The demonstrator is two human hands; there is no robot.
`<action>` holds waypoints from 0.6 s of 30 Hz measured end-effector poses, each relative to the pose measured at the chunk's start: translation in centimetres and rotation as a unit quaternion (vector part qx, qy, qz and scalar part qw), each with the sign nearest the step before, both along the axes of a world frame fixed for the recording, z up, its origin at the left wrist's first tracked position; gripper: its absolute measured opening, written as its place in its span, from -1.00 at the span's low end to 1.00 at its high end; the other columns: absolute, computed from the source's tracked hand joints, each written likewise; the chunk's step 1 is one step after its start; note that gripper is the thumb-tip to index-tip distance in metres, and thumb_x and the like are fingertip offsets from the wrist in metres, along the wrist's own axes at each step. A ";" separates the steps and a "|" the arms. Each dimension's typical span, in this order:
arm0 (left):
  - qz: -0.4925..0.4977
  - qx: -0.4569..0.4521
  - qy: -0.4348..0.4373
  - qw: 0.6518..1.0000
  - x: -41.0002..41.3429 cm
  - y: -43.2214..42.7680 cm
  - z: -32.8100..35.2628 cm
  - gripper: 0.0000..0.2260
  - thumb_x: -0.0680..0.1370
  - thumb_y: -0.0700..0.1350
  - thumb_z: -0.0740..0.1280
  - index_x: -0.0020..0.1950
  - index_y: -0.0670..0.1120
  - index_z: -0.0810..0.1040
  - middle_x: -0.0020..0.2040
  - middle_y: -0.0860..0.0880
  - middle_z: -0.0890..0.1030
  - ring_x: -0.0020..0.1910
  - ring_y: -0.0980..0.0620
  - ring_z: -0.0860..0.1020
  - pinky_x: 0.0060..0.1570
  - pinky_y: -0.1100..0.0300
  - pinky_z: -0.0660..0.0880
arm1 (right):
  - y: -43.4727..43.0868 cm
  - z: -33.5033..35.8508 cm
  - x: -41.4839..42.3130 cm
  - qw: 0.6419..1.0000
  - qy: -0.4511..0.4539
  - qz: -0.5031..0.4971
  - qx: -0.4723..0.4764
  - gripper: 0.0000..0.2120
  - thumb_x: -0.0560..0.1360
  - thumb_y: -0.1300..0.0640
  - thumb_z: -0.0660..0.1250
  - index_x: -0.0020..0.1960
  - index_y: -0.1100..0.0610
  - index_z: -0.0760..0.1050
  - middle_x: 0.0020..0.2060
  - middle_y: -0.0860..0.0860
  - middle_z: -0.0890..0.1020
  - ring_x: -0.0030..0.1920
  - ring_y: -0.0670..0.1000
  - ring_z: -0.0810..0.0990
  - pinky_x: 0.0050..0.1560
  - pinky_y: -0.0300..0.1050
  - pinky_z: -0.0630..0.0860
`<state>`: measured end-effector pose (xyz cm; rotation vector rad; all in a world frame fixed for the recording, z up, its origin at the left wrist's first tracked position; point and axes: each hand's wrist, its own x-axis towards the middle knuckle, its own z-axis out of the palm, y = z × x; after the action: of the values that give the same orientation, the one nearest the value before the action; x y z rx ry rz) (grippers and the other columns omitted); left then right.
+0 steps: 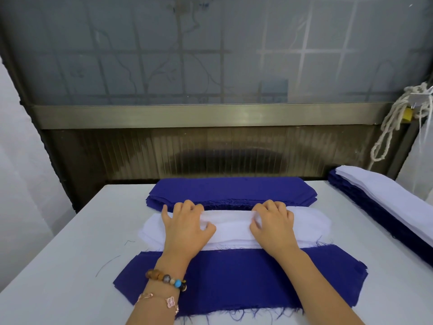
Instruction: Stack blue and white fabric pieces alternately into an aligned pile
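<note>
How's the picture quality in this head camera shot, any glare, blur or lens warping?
Head view: soft, even light, barely any shadow under the left hand or right hand; mild glare on the metal rail; the wide lens bows the table edges; the window behind looks hazy, while the white fabric both hands grip is fairly sharp.
</note>
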<state>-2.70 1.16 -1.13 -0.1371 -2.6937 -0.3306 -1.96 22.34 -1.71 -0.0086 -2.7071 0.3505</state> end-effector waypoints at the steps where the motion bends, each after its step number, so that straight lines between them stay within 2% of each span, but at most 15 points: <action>1: 0.009 0.009 -0.010 1.000 -0.1 -0.4 -0.1 -0.76 0.49 0.12 0.22 0.09 0.07 0.48 0.03 0.13 0.34 0.16 0.07 0.34 0.46 -0.17 -0.03 | 0.4 0.2 0.0 1.000 -0.014 -0.014 0.000 -0.76 0.52 -0.01 0.19 0.16 -0.04 0.44 0.11 -0.08 0.44 0.23 0.03 0.30 0.20 -0.07 0.23; 9: 0.026 0.041 -0.040 0.998 -0.7 -2.1 -0.4 -0.85 0.53 0.03 0.22 0.08 0.07 0.46 0.17 0.08 0.37 0.23 0.03 0.29 0.42 -0.14 0.07 | 3.6 1.1 0.1 0.991 -0.052 -0.121 -0.013 -0.76 0.49 0.00 0.21 0.13 0.00 0.47 0.17 -0.02 0.44 0.26 0.07 0.30 0.27 0.02 0.23; 14: 0.058 0.024 -0.068 0.996 -0.6 -2.6 -0.1 -0.77 0.50 0.12 0.24 0.11 0.09 0.47 0.21 0.08 0.37 0.26 0.01 0.30 0.42 -0.13 0.09 | 5.6 1.3 0.4 0.977 -0.072 -0.201 -0.027 -0.75 0.48 -0.01 0.21 0.12 0.02 0.50 0.23 0.02 0.44 0.33 0.13 0.27 0.29 0.08 0.23; 18: 0.082 0.025 -0.082 0.993 -0.6 -3.1 0.1 -0.71 0.46 0.20 0.25 0.09 0.10 0.50 0.22 0.06 0.39 0.26 0.00 0.31 0.39 -0.14 0.14 | 6.9 1.4 0.6 0.961 -0.084 -0.257 -0.055 -0.67 0.48 -0.02 0.20 0.20 0.03 0.51 0.31 0.07 0.41 0.37 0.17 0.23 0.32 0.10 0.21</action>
<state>-3.29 -1.89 -0.98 0.1306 -2.8318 -0.3741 -1.41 29.22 -0.35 -0.7897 -2.7123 0.3498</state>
